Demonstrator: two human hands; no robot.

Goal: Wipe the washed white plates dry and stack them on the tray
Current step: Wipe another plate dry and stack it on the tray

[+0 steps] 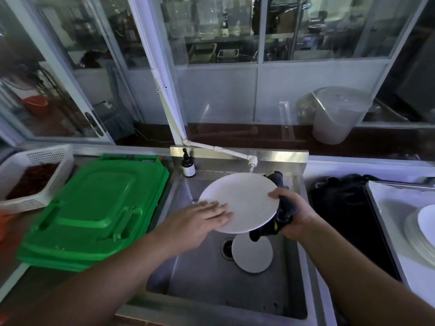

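Note:
A white plate (244, 198) is held level above the steel sink (211, 290). My left hand (202, 220) lies flat on the plate's near left rim, fingers spread. My right hand (292, 215) grips the plate's right edge through a dark cloth (282, 212), which wraps under the plate and shows again behind its far edge. Another white plate (253, 255) lies in the sink bottom beside the drain (226, 249). At the far right, a stack of white plates (421, 234) rests on a light tray (386, 208).
A stack of green plastic lids (94, 212) covers the counter at left, with a white basket (35, 177) of dark red contents behind it. A pump bottle (188, 167) and white tap (251, 161) stand at the sink's back. A black tray (348, 222) lies right of the sink.

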